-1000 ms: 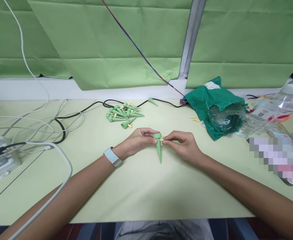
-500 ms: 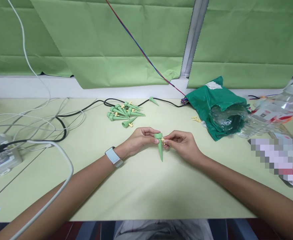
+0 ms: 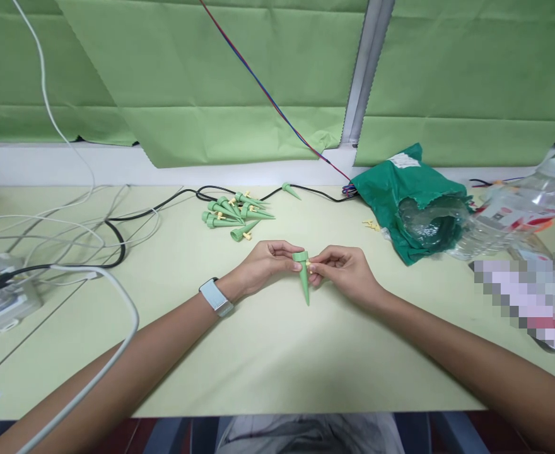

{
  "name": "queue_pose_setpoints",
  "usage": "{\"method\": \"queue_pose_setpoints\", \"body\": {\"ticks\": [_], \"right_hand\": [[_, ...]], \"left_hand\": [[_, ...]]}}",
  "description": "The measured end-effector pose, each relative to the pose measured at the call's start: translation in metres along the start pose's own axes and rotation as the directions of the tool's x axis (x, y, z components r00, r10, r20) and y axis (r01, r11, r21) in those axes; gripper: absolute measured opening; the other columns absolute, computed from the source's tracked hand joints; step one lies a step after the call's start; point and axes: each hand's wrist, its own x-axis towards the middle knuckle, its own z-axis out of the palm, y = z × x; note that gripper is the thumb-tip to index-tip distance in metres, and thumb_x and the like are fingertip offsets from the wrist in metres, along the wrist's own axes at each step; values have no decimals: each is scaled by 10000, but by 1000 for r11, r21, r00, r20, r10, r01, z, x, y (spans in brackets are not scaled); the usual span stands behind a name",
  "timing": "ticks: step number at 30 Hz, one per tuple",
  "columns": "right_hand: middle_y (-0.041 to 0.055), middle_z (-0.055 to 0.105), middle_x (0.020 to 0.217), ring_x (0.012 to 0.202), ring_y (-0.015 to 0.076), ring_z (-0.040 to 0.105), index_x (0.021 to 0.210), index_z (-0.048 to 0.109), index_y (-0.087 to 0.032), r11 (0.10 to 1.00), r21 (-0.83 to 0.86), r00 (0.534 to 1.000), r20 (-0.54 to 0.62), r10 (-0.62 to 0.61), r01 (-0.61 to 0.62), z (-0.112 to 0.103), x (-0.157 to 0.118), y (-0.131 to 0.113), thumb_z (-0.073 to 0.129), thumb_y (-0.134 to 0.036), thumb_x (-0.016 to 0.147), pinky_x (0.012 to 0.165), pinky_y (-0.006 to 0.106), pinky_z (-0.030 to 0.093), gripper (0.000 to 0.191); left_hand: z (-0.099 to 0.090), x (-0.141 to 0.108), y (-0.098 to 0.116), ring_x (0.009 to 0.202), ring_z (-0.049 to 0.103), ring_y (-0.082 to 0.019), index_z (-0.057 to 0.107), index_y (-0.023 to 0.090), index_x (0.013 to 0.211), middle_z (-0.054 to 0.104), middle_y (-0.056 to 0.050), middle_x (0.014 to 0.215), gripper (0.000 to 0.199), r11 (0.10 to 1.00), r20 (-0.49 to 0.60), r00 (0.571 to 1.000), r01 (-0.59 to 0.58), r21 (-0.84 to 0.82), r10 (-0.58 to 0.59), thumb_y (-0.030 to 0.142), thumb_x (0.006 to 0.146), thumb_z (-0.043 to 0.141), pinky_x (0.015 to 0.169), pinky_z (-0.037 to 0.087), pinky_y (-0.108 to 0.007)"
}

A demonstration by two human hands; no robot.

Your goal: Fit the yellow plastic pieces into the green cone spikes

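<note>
Between thumb and fingers, my left hand (image 3: 272,263) grips a green plastic watering spike (image 3: 304,277) near its wide cap, with the pointed end down. My right hand (image 3: 346,270) is closed in a pinch on a small yellow valve (image 3: 310,267) at the spike's side, just below the cap. The fingertips hide most of the valve, so how deep it sits in the spike is unclear. Beyond my hands lies a pile of green spikes (image 3: 230,211), several with yellow valves on them. One more green spike (image 3: 291,190) lies apart at the back, by the black cable.
A torn green plastic bag (image 3: 381,189) lies at the back right, with small yellow valves (image 3: 371,225) beside it. Next to it is a clear plastic bottle (image 3: 509,211). White cables and a power strip (image 3: 7,296) occupy the left; a white cable crosses above my left forearm.
Both hands keep their hold in nearly the same place. The spike's tip has shifted very slightly to the right.
</note>
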Motion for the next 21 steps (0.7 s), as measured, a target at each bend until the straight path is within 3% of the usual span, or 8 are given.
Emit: {"method": "queue_pose_setpoints", "body": {"ticks": [9,12,15,17,19,21], "right_hand": [[51,749,732,663,194,731,848,739,-152,999,-39,999,32,-32,33,-3,2,2,859,-452,731,670,358,643,344],[55,750,788,698,187,725,893,741,-163,989,-130,995,83,-61,71,-9,6,-1,738,-514,848,682,339,622,354],[57,743,814,688,174,699,925,734,-172,935,-322,986,-27,-167,150,-30,15,-3,569,-509,967,668,315,577,378],[63,730,798,719,191,685,898,721,-175,807,-561,945,-124,-302,184,-55,21,-2,511,-444,998,687,321,546,355],[89,734,874,841,230,679,887,718,-177,534,-832,896,-112,-429,152,-83,28,-2,506,-333,984,776,350,520,281],[128,723,1001,972,274,654,997,719,-161,295,-955,873,-108,-476,43,-110,32,-1,490,-223,949,858,382,491,242]], "left_hand": [[0,0,3,853,697,-217,756,136,988,745,-93,897,350,999,54,999,5,-32,-3,186,668,886,922,505,-435],[-2,0,3,866,680,-196,743,148,1018,725,-72,899,356,1000,62,998,-5,-25,7,201,693,878,919,498,-409],[-5,1,2,849,648,-149,728,172,1060,684,-28,878,361,999,48,999,-6,-42,8,208,726,858,895,494,-347],[-6,1,2,826,635,-128,715,186,1077,661,-4,848,359,997,57,998,-2,-73,6,211,743,845,896,495,-330],[-7,0,3,831,644,-134,703,190,1082,661,-1,837,365,996,71,997,0,-93,6,218,746,842,921,499,-349],[-7,0,4,888,671,-167,690,188,1096,688,-25,875,386,995,85,996,10,-95,-2,224,744,843,956,498,-390]]}}
